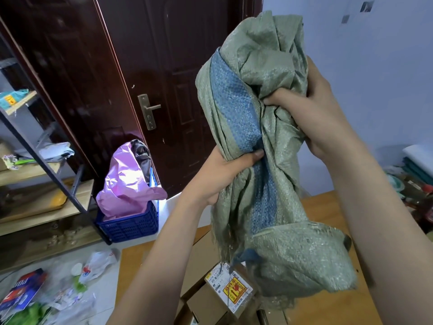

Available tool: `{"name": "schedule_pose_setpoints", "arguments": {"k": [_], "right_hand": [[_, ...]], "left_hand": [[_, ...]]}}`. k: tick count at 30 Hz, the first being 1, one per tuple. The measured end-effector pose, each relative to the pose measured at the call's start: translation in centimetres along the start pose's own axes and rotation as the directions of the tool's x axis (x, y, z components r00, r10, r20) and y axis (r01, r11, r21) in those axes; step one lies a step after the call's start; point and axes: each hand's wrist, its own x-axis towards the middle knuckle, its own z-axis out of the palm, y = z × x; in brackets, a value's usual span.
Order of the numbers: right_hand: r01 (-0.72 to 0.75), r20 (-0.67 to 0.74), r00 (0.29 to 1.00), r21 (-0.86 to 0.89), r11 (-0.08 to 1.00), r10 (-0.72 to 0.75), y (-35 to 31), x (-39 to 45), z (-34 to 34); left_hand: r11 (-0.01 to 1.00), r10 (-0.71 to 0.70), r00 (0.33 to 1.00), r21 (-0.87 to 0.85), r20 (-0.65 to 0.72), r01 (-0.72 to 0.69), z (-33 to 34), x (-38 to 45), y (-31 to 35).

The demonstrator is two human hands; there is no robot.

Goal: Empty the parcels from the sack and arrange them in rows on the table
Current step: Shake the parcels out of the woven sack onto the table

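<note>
Sack (pixel 255 141) bunched above table (pixel 328 299), both hands gripping: left (pixel 225 170), right (pixel 325 118); parcels (pixel 225 294) below at near edge.

Dark red-brown panelled door (pixel 150 73) with brass lever handle (pixel 148 110), set beside pale blue wall (pixel 365 80). At left, metal-framed shelving unit (pixel 50 171) with wooden boards, cluttered. Near the door's foot, blue plastic crate (pixel 131 225) stuffed with pink plastic bag (pixel 127 184). Light tiled floor (pixel 103 299) strewn with wrappers and bags. Glossy reflections across the door panels.
</note>
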Motion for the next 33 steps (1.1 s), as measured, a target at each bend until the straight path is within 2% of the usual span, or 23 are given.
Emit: {"name": "schedule_pose_setpoints", "arguments": {"k": [11, 15, 20, 24, 29, 33], "right_hand": [[-0.026, -0.064, 0.997, 0.077, 0.997, 0.031, -0.5, 0.5, -0.3], [-0.097, -0.124, 0.986, 0.117, 0.988, 0.111, 0.7, 0.6, -0.2], [-0.17, -0.226, 0.947, 0.25, 0.953, 0.229, 2.2, 0.7, -0.1], [-0.2, -0.217, 0.94, 0.275, 0.94, 0.264, 3.6, 0.8, 0.2], [-0.336, -0.155, 0.914, 0.233, 0.913, 0.376, 4.9, 0.9, 0.0], [-0.422, -0.149, 0.879, 0.204, 0.883, 0.454, 6.0, 0.8, -0.2]], "left_hand": [[0.997, 0.067, 0.998, 0.038, 0.016, -0.068, 0.6, 0.3, 1.7], [0.988, 0.03, 0.998, 0.148, 0.058, -0.039, -0.3, -0.2, 1.7], [0.967, -0.074, 0.994, 0.251, 0.087, 0.05, -2.1, -0.8, 0.7], [0.955, -0.124, 0.987, 0.284, 0.1, 0.091, -2.3, -1.2, -0.7], [0.945, -0.019, 0.993, 0.323, -0.118, 0.056, -2.3, -0.8, -0.9], [0.907, 0.139, 0.947, 0.422, -0.291, -0.003, -2.0, -0.1, -0.2]]}}
